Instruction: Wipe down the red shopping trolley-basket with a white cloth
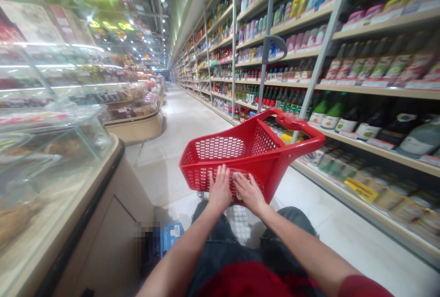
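Observation:
A red plastic shopping cart (271, 164) stands sideways in front of my knees, its handle toward the right. Its basket has a honeycomb mesh wall, and no goods show in the visible part. My left hand (220, 189) lies against the near side of the basket, fingers spread and pointing up. Just right of it, my right hand (248, 190) also rests on that side with its fingers apart. Neither hand is wrapped round anything. The lower part of the cart is partly hidden behind my hands and knees.
Tall shelves (374, 84) of bottles, cans and jars line the right side. A glass-topped display counter (103, 196) with a dark edge is close on the left. Blue boxes (171, 237) sit beside its base. A pale floor aisle (182, 109) runs ahead.

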Action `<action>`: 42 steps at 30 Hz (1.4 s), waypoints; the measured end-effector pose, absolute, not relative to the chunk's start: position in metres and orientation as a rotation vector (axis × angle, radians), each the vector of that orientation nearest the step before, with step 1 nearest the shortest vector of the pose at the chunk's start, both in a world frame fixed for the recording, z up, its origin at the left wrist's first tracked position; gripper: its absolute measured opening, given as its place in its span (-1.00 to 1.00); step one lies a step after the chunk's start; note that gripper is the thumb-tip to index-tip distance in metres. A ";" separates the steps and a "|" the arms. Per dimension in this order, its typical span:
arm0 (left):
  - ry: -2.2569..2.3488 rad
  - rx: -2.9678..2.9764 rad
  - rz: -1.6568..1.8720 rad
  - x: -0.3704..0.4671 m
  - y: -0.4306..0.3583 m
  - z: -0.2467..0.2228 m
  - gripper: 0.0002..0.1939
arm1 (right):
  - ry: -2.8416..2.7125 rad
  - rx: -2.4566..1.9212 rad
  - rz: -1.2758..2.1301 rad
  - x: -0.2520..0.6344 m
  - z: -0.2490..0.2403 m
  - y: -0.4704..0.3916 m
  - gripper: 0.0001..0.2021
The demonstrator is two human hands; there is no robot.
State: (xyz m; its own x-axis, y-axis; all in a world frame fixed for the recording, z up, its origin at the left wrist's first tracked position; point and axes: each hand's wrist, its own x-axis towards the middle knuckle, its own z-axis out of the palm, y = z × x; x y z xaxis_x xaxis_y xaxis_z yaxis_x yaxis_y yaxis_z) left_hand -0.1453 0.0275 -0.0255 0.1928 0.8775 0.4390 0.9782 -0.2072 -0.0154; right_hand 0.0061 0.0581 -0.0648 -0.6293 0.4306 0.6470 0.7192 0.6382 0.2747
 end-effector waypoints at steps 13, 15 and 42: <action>-1.631 -2.303 -0.480 -0.110 0.029 -0.007 -0.37 | -2.218 -1.076 -0.664 0.038 -0.052 0.056 -0.55; -1.610 -2.314 -0.475 -0.109 0.029 -0.011 -0.38 | -2.189 -1.064 -0.680 0.041 -0.055 0.051 -0.55; -1.393 -2.362 -0.483 -0.047 0.039 0.013 -0.33 | -1.982 -1.131 -0.707 0.103 -0.031 0.050 -0.59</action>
